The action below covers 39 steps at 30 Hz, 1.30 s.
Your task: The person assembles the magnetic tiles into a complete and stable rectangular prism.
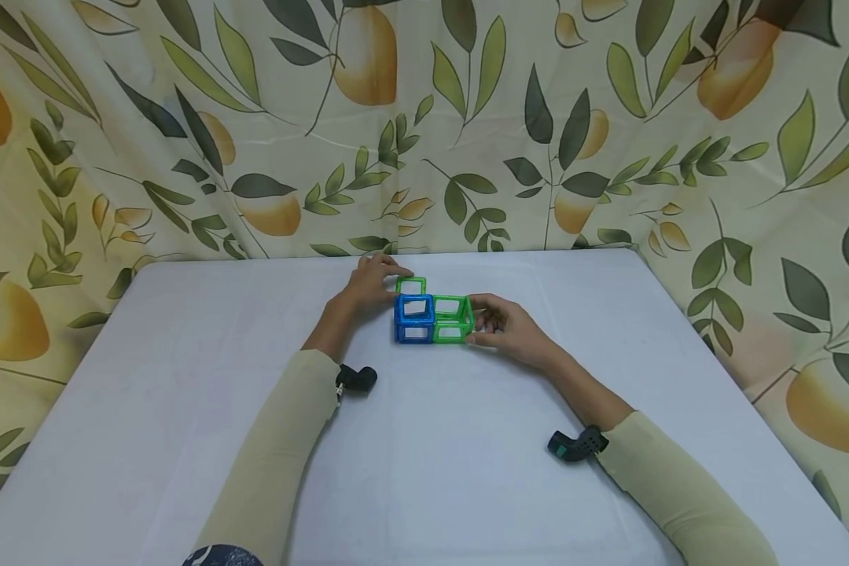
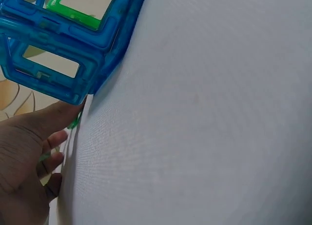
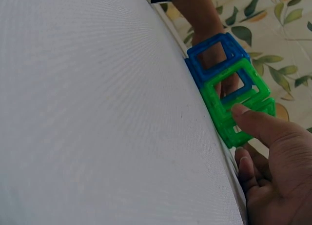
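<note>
Two open-framed cubes of magnetic tiles stand side by side on the table, a blue cube (image 1: pixel 415 321) on the left and a green cube (image 1: pixel 453 321) on the right. Behind the blue one, a single green square tile (image 1: pixel 412 278) shows, and my left hand (image 1: pixel 368 284) pinches it at its left side. In the left wrist view the blue cube hides most of that tile. My right hand (image 1: pixel 512 332) grips the green cube's right side. Its thumb (image 3: pixel 251 118) presses on the near green face in the right wrist view, with the other fingers curled beyond.
A white cloth covers the table (image 1: pixel 410 472), and its far edge lies just past the cubes. Behind it hangs a leaf-and-fruit patterned curtain (image 1: pixel 424 126). A black strap device sits on each wrist.
</note>
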### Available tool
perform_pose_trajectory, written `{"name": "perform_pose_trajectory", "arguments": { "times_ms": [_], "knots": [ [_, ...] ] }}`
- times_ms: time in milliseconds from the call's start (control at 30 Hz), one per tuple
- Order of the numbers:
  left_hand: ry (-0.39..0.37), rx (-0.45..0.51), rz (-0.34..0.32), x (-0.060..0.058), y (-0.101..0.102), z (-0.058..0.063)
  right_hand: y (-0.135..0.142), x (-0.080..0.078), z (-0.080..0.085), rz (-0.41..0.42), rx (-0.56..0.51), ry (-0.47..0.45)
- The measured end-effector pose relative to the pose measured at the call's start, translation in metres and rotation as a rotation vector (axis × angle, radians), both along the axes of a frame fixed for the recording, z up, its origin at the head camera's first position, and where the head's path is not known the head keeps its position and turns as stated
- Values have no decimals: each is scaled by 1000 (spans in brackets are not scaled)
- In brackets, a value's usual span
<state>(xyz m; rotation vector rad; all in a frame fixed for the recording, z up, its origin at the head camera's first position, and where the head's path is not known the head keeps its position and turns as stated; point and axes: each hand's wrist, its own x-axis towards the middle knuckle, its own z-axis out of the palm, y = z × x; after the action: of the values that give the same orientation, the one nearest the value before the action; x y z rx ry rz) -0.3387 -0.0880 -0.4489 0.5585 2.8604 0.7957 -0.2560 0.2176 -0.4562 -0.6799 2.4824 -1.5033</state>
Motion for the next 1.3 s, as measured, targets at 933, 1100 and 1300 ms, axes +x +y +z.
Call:
{"name": "perform_pose_trajectory", "arguments": {
  "times_ms": [933, 1100, 1300],
  "knots": [
    [27, 230, -3, 8, -8, 13, 1, 0, -1, -8, 9, 9],
    [46, 257, -19, 12, -7, 19, 0, -1, -1, -8, 4, 2],
    [70, 280, -30, 16, -5, 24, 1, 0, -1, -3, 2, 2]
  ]
}}
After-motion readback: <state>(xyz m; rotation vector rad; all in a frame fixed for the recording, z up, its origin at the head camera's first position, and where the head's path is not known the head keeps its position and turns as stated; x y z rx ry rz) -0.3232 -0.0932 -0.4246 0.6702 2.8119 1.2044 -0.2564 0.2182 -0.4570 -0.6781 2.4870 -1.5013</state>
